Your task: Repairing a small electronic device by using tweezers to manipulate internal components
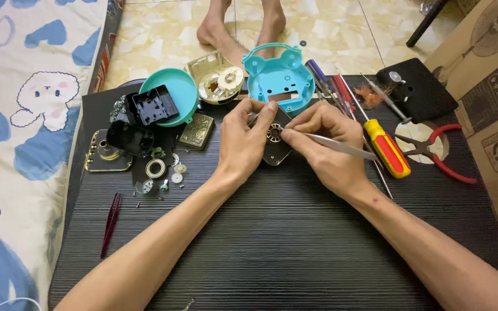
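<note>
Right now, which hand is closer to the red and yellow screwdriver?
The right hand. It works with tweezers right beside the red and yellow screwdriver. The left hand is farther away, on the other side, holding the small black part.

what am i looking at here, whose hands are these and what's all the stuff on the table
There is one picture, from a camera worn on a person's head, looking down at their own bare hands over a dark table. The left hand steadies a small black plate with a round toothed part. The right hand holds metal tweezers with the tip at that part. Around them lie a teal clock casing, a teal round lid, small gears, screwdrivers and red-handled pliers.
</note>
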